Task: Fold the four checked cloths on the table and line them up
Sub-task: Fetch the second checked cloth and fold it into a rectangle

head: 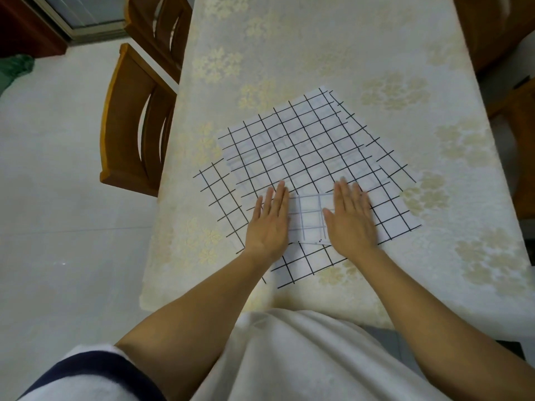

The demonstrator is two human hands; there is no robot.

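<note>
left hand [269, 221] and right hand [351, 218] lie flat with fingers straight, gripping nothing, pressing the near edge of the top cloth [289, 151] either side of its turned-over flap [309, 218], while the overlapping cloths [393, 204] spread away from both up the table [318, 39].

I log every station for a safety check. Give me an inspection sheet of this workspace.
Surface: table under a pale floral cover.
Job's things: checked cloths overlap in a loose pile, unfolded; one near flap is turned over between the hands.
Clutter: nothing seen.
Grippers: left hand and right hand flat, fingers straight, pressing the cloths.
Cables: nothing seen.
Surroundings: wooden chairs at the table's left, tiled floor.
</note>
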